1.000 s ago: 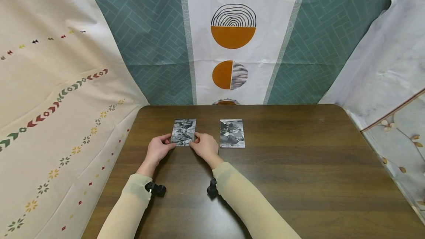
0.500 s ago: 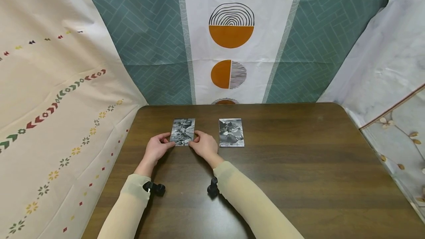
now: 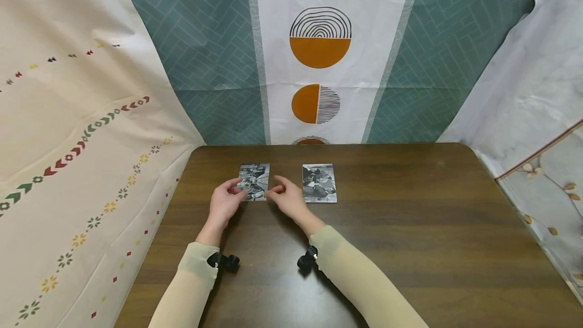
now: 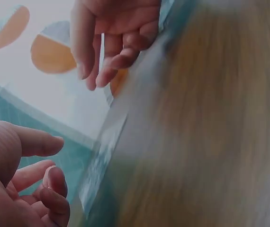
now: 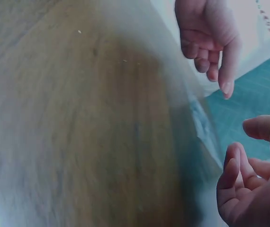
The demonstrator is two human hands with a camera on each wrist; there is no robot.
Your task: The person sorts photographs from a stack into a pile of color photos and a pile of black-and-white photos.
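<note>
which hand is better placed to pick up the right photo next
Likely the right hand: its grip is empty and just beside the right photo. The left hand is farther off, by the left photo.

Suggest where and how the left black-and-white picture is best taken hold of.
Probably by the near ends of its long side edges, with the left hand from the left and the right hand from the right. The left picture lies flat on the table and looks thin, so its edges offer the main grip.

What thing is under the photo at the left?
The photo lies on the brown table, which shows around it; anything directly beneath the photo is covered and cannot be seen.
</note>
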